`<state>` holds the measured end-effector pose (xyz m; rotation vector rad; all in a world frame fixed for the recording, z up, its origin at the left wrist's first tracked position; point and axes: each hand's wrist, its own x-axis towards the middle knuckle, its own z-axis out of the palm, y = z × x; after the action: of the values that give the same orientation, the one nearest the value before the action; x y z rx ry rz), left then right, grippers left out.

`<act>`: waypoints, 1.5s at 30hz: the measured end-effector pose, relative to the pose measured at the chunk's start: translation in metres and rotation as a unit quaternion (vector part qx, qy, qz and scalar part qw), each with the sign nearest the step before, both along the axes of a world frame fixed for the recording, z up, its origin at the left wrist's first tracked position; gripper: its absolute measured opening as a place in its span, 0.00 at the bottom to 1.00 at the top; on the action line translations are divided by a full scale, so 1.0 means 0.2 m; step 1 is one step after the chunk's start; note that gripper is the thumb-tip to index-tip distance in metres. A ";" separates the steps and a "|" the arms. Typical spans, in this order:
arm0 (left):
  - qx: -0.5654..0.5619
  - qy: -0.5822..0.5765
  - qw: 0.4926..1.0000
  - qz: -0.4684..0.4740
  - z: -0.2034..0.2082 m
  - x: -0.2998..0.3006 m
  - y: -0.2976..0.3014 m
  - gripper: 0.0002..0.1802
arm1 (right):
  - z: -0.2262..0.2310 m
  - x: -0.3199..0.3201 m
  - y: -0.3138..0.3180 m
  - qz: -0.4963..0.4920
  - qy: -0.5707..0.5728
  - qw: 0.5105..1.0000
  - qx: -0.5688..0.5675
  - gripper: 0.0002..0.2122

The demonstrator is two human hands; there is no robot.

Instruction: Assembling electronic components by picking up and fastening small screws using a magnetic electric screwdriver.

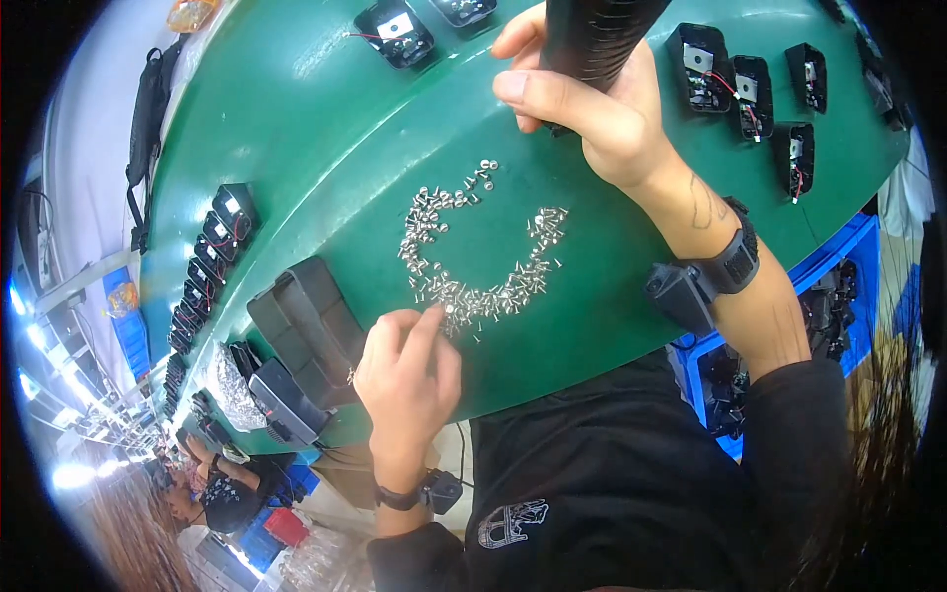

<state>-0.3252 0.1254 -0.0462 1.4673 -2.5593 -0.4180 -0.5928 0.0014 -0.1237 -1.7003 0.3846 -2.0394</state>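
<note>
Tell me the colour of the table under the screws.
Green, seen in the head view: the table under the silver screws.

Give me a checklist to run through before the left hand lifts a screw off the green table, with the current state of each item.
1. Left hand at the screws: ok, its fingertips touch the near edge of the pile.
2. Single screw pinched: cannot tell, the fingertips hide it.
3. Right hand gripping the black tool: ok, fingers wrapped around the barrel.
4. Tool tip ready: cannot tell, the hand covers the lower end.
5. Open black housings on the table: ok, several lie beside the right hand.
6. Screws together: ok, they lie in a loose ring, with a few strays at the top.
</note>
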 end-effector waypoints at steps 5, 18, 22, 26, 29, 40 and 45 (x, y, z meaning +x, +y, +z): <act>-0.026 0.015 0.997 0.066 0.00 0.02 0.01 0.15 | 0.01 0.02 0.03 0.006 -0.004 1.000 0.015 0.05; 0.015 0.020 0.998 0.049 -0.02 0.01 0.04 0.15 | 0.01 0.02 0.02 -0.033 0.060 0.995 -0.067 0.05; -0.020 0.018 0.994 0.103 -0.01 0.05 0.02 0.14 | 0.11 0.08 0.15 0.030 -0.088 0.915 0.392 0.09; -0.024 -0.005 0.998 0.063 -0.02 0.00 -0.02 0.13 | 0.09 0.06 0.15 0.026 -0.087 0.917 0.389 0.10; 0.022 -0.003 0.997 0.069 0.00 -0.04 -0.02 0.15 | 0.09 0.05 0.16 0.028 -0.079 0.913 0.400 0.09; -0.003 -0.002 0.997 0.074 -0.03 -0.04 -0.09 0.12 | 0.12 0.04 0.17 0.032 -0.096 0.906 0.411 0.10; -0.040 0.001 0.994 0.105 -0.01 -0.03 -0.11 0.13 | 0.16 0.05 0.18 0.027 -0.090 0.906 0.412 0.10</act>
<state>-0.3305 0.1034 -0.0490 1.6808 -2.3572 -0.2833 -0.5824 0.0367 -0.0909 -0.9763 0.9561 -1.6082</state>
